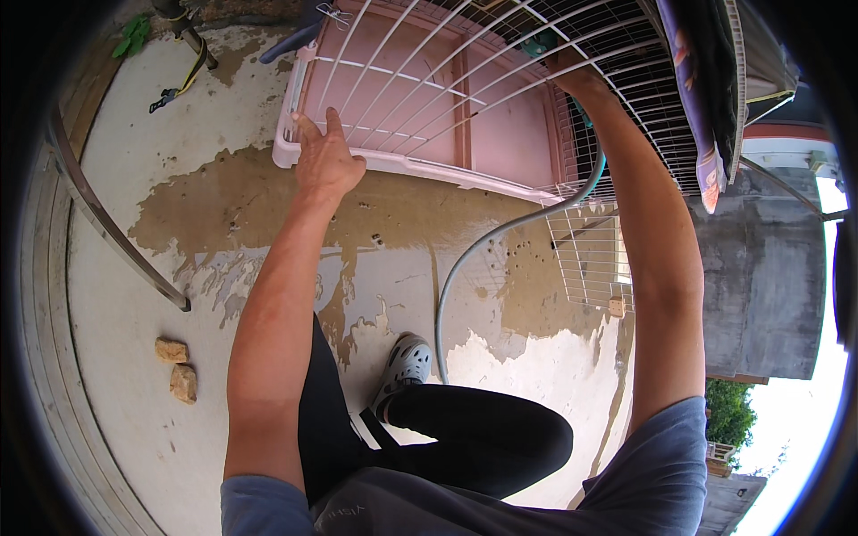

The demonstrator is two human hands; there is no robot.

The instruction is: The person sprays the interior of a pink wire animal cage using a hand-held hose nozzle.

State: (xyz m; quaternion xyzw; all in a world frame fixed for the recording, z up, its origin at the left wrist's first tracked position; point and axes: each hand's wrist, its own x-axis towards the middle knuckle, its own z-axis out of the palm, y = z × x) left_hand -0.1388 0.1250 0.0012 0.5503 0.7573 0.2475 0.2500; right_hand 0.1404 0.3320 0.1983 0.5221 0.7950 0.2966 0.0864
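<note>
In front of me stands a white wire pet cage (395,74) with a pink plastic tray base (395,161). My left hand (328,157) is at the tray's near-left corner, its fingers spread against the edge and lower wires, with nothing held in it. My right hand (576,72) reaches in among the cage wires. It grips a teal hose spray nozzle (538,44), partly hidden by the bars. From there a grey garden hose (496,231) curves down to the floor beside my leg. No water spray is plainly visible.
Wet patches and small dark droppings mark the concrete floor (268,201). An open wire cage door (590,254) juts out at the right. Two stone chunks (177,368) lie at the left, near a curved metal leg (120,228). A strap with buckle (171,97) lies farther back.
</note>
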